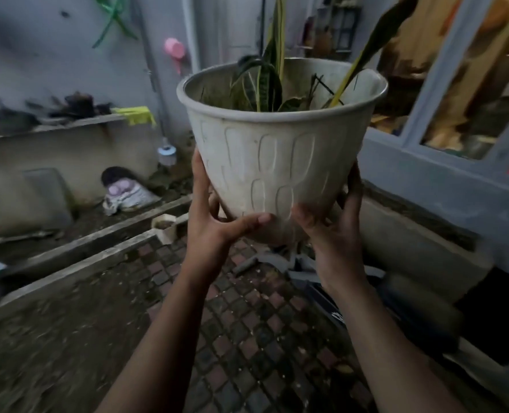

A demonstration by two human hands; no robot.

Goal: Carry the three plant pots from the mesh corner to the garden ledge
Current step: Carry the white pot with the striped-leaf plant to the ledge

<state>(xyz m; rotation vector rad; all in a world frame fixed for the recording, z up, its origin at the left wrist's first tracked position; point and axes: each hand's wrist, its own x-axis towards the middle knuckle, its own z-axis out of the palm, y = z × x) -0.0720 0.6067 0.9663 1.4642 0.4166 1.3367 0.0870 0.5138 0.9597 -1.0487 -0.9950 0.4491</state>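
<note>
A large white plastic plant pot (277, 150) with a ribbed wall is held up in the middle of the head view. Long green and yellow striped leaves (272, 64) rise out of it. My left hand (214, 213) cups its lower left side, thumb across the front near the base. My right hand (333, 216) grips its lower right side from below. The pot is in the air, above the paved ground. A small white pot (165, 228) sits on a low concrete ledge (77, 260) to the left.
Small brick pavers (247, 338) cover the ground below. Two low concrete kerbs run diagonally at left, with soil between. A wall shelf (68, 122) holds dark clutter and a yellow cloth. A blue window frame (426, 120) and low wall stand at right. Grey debris lies under the pot.
</note>
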